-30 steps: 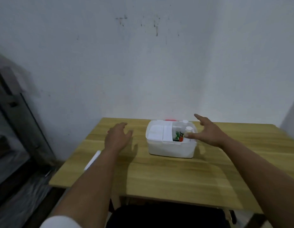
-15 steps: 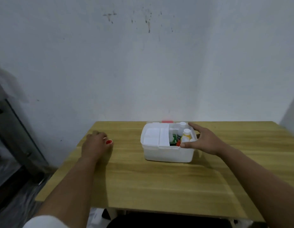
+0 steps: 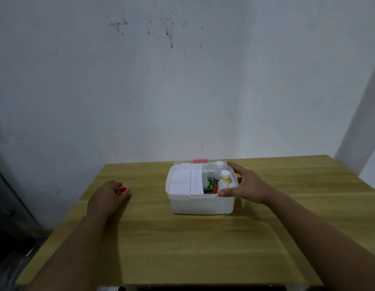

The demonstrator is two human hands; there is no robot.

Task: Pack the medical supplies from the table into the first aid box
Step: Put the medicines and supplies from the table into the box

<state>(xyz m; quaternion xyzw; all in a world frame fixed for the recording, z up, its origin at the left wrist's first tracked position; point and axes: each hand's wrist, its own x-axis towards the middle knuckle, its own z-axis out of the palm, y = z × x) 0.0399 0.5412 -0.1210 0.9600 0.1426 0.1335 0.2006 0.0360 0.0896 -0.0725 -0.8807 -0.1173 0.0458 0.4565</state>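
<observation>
The white first aid box point(image 3: 201, 204) stands open on the wooden table point(image 3: 182, 248), towards the back middle. Inside it sit a white tray insert point(image 3: 182, 182), a green packet point(image 3: 209, 182), a yellow bottle point(image 3: 223, 181) and a white bottle point(image 3: 218, 166). My right hand point(image 3: 247, 185) grips the box's right end, thumb on the near rim and fingers over the far rim. My left hand point(image 3: 106, 198) rests on the table left of the box, with a small red round item point(image 3: 123, 190) pinched at its fingertips.
A red latch point(image 3: 200, 161) shows at the box's far side. The table's back edge meets a stained white wall point(image 3: 182, 91). A dark metal frame point(image 3: 6, 206) stands on the floor left of the table.
My left hand has moved left, away from the box, and now has the red item at its fingertips. My right hand has come down and closed on the box's right end.
</observation>
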